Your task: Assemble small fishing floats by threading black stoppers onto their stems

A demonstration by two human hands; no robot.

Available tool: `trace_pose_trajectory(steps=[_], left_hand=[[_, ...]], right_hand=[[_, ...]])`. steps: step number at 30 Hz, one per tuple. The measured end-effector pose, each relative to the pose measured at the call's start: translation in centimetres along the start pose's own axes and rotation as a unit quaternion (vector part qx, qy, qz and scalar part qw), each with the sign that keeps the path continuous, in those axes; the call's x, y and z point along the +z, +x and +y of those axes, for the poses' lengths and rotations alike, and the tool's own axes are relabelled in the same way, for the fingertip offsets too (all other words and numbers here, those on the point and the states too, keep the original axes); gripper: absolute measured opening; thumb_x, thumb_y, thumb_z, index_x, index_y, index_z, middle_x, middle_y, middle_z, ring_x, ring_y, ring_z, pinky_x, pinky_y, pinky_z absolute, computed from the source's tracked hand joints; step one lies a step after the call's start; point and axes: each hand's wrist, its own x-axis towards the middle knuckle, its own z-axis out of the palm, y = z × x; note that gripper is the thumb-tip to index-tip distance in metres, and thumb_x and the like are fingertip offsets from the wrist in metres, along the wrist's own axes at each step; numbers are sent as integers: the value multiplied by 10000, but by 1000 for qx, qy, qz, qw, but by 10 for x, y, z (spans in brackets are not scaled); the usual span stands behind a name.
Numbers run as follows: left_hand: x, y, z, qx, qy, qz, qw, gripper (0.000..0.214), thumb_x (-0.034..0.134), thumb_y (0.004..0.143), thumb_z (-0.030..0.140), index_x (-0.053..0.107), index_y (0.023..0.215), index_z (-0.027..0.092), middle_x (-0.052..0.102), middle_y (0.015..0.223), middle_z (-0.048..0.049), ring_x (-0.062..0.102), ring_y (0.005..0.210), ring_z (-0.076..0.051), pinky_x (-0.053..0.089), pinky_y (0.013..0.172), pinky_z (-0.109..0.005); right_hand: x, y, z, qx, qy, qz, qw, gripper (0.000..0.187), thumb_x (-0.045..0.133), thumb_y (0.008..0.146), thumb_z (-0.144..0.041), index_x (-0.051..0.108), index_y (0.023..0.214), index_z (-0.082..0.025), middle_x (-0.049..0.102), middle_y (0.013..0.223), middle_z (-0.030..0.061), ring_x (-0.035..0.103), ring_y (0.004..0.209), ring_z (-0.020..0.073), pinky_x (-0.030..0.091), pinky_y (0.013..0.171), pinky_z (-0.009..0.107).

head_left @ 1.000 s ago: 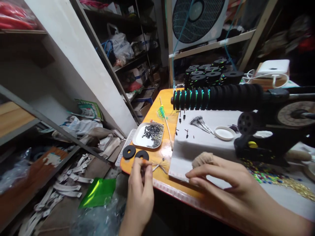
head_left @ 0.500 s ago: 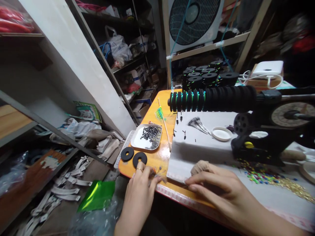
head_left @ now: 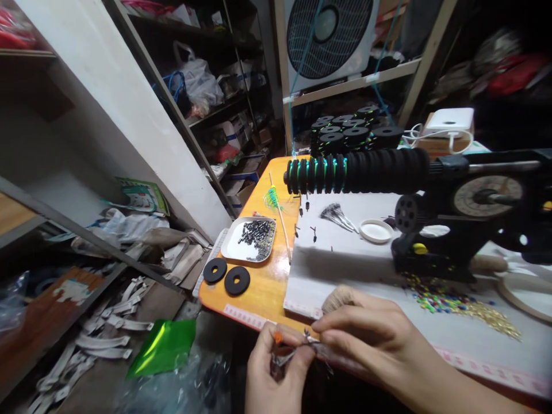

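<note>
Two hands meet at the table edge [head_left: 259,317]: my left hand [head_left: 276,374] pinches a small orange-tipped wire piece [head_left: 284,351], my right hand [head_left: 366,339] nips its end. Risk, as I judge: held beyond the edge, any slip drops it into the floor clutter.

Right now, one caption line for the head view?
Both hands, left hand and right hand, pinch a small orange-tipped wire piece at the orange table edge.

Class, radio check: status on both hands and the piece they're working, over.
Left hand pinches a small orange-tipped wire bundle at the table edge. Right hand fingers meet it at the same spot. Nothing between them.
</note>
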Motion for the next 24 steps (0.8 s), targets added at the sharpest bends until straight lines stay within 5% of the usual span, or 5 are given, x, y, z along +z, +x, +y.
trace_pose_trajectory(steps=[12, 17, 21, 24], left_hand=[[13, -3, -5, 104, 71, 6, 992, 287, 764, 825, 410, 621, 684, 206, 642, 702, 2, 624, 648, -139, 492, 638, -204], [13, -3, 1, 25, 20, 11, 999, 368, 811, 740, 538, 698, 726, 188, 635, 668, 1, 563, 562, -100, 448, 539, -175], [17, -1, 11, -64, -124, -34, 990, 441, 862, 680, 533, 652, 708, 147, 593, 739, 22, 292, 404, 27, 181, 386, -135], [19, -2, 11, -112, -155, -35, 981, 498, 864, 655, 573, 628, 748, 144, 498, 591, 68, 182, 383, 41, 118, 388, -134]], right_hand=[[-2, -2, 0, 27, 1, -26, 999, 177, 591, 942, -176, 758, 885, -183, 661, 775, 52, 641, 720, 146, 495, 598, 232], [-2, -3, -3, 9, 0, -24, 1000, 181, 553, 946, -138, 709, 864, -176, 645, 779, 47, 626, 727, 141, 488, 610, 228], [1, -6, -5, -17, 2, -12, 1000, 185, 545, 945, -124, 696, 857, -182, 628, 751, 32, 613, 695, 127, 482, 596, 210], [1, -5, -3, -17, 12, 1, 1000, 179, 564, 946, -128, 711, 880, -206, 644, 750, 18, 626, 687, 118, 488, 597, 193]])
